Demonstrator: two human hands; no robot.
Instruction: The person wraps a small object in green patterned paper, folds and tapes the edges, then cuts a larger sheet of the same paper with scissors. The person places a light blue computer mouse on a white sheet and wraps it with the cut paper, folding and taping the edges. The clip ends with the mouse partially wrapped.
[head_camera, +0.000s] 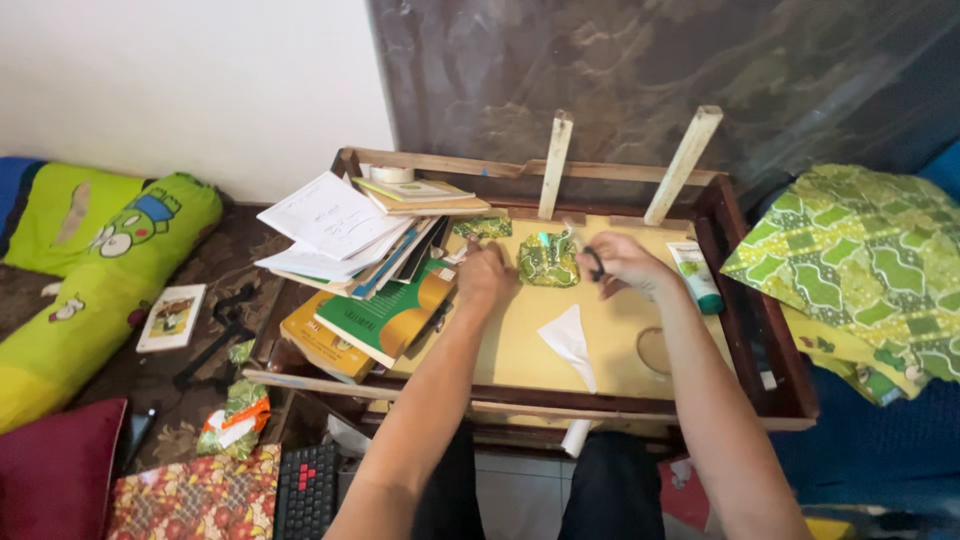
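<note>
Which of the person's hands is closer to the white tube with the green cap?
Right. The right hand is just beside the tube; the left hand is farther off, beyond the green patterned pouch.

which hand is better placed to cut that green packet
Probably the right hand: it has the dark scissors right beside the green packet. The left hand rests at the packet's other edge, steadying it.

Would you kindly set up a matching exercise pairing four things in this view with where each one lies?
Things:
1. green book
2. white folded paper
3. tube
4. roll of tape

Places:
A. back left corner of the tray
B. right side of the tray, past the right hand
C. left front, on the book pile
D. middle of the tray, between the forearms

Pairs: 1-C, 2-D, 3-B, 4-A
</note>
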